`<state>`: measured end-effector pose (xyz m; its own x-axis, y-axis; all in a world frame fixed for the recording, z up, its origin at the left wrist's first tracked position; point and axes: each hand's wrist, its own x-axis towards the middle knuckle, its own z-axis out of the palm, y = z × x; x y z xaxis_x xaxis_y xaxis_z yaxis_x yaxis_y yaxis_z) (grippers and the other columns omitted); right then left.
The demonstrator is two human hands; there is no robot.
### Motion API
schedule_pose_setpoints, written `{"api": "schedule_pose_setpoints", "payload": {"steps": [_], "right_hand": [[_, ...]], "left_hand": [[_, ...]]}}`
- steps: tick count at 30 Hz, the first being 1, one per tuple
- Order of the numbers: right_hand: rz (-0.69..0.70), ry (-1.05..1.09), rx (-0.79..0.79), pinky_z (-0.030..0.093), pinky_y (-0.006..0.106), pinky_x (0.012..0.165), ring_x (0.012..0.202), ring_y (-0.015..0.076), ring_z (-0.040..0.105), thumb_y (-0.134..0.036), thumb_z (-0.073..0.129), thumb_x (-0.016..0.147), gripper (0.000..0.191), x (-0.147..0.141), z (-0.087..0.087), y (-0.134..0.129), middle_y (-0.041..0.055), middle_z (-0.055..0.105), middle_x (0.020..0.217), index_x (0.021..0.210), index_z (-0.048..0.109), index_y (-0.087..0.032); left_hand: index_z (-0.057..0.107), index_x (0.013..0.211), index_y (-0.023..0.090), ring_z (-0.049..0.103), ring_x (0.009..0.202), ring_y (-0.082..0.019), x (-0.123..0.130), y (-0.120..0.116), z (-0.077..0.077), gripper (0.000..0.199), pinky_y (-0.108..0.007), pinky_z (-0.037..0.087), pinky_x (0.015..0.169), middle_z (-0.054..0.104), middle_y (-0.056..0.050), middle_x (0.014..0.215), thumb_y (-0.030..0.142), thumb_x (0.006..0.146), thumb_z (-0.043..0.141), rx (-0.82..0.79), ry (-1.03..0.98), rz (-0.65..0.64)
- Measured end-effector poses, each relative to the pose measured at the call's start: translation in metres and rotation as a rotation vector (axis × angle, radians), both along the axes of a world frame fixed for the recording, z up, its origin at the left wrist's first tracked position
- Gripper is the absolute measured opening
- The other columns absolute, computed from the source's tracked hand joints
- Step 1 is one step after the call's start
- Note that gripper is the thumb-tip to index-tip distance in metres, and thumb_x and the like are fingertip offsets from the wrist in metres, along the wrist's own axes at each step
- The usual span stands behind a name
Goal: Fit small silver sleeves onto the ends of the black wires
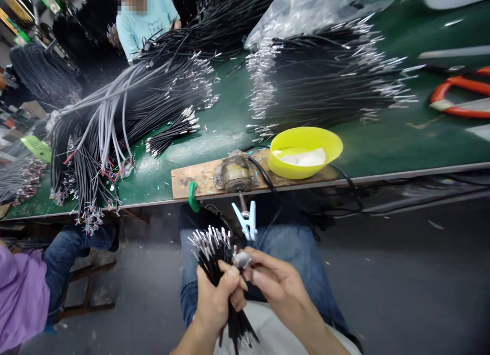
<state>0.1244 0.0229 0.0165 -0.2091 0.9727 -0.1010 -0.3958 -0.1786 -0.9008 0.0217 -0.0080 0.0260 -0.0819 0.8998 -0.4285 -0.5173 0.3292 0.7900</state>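
- Centrally, the left hand (216, 299) curls around a bundle of black cables (210, 265), gripping it at mid-length.
- The bundle stands tilted in that fist, its silvery tips fanning out above the thumb and its lower ends emerging beneath the fingers.
- The right hand (283, 288) comes in from the other side, thumb and fingers drawn close together beside the bundle's upper part, at a small grey wad (242, 259); whether they pinch the wad or a cable end, I cannot tell.
- Just beyond both hands is a pale blue clothespin (249, 223), near the bundle but apart from it.
- Farther off, a wooden board (191, 179) on the green workbench (218, 125) bears a grimy motor (235, 173) and a yellow bowl (279, 163).
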Motion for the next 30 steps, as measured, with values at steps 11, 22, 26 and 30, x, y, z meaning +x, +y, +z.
{"api": "schedule_pose_setpoints", "payload": {"steps": [11, 22, 26, 30], "right_hand": [[-0.254, -0.363, 0.368, 0.038, 0.020, 0.041, 0.046, 0.0108, 0.043, -0.020, 0.054, 0.080, 0.024, -0.003, 0.013, -0.001, -0.0024, 0.045, 0.053, 0.056, 0.051, -0.019], [-0.534, -0.628, 0.711, 0.037, 0.024, 0.041, 0.044, 0.0113, 0.039, -0.003, 0.056, 0.072, 0.021, -0.010, 0.007, -0.006, -0.0043, 0.041, 0.051, 0.067, 0.051, -0.022], [-0.565, -0.711, 0.853, 0.040, 0.026, 0.040, 0.041, 0.0121, 0.042, -0.002, 0.057, 0.070, 0.023, -0.006, 0.007, -0.003, -0.0043, 0.047, 0.047, 0.070, 0.053, -0.024], [-0.530, -0.611, 0.849, 0.042, 0.027, 0.040, 0.040, 0.0124, 0.043, -0.002, 0.058, 0.067, 0.023, -0.003, 0.009, -0.004, -0.0043, 0.047, 0.047, 0.068, 0.055, -0.025]], "left_hand": [[0.050, 0.057, 0.016, 0.026, 0.029, -0.002, 0.003, -0.002, 0.002, 0.041, -0.018, 0.024, 0.032, 0.032, 0.011, 0.034, 0.052, 0.060, 0.070, -0.012, 0.247, 0.086], [0.053, 0.051, 0.018, 0.051, 0.043, -0.012, 0.010, -0.003, 0.010, 0.027, -0.025, 0.046, 0.048, 0.054, 0.003, 0.045, 0.035, 0.057, 0.074, -0.082, 0.619, 0.273], [0.059, 0.054, 0.018, 0.060, 0.054, -0.018, 0.012, -0.004, 0.011, 0.017, -0.029, 0.051, 0.057, 0.063, -0.001, 0.053, 0.024, 0.055, 0.074, -0.084, 0.697, 0.340], [0.058, 0.054, 0.017, 0.054, 0.042, -0.013, 0.012, 0.001, 0.012, 0.020, -0.025, 0.046, 0.045, 0.058, 0.001, 0.046, 0.028, 0.056, 0.074, -0.055, 0.682, 0.382]]}}
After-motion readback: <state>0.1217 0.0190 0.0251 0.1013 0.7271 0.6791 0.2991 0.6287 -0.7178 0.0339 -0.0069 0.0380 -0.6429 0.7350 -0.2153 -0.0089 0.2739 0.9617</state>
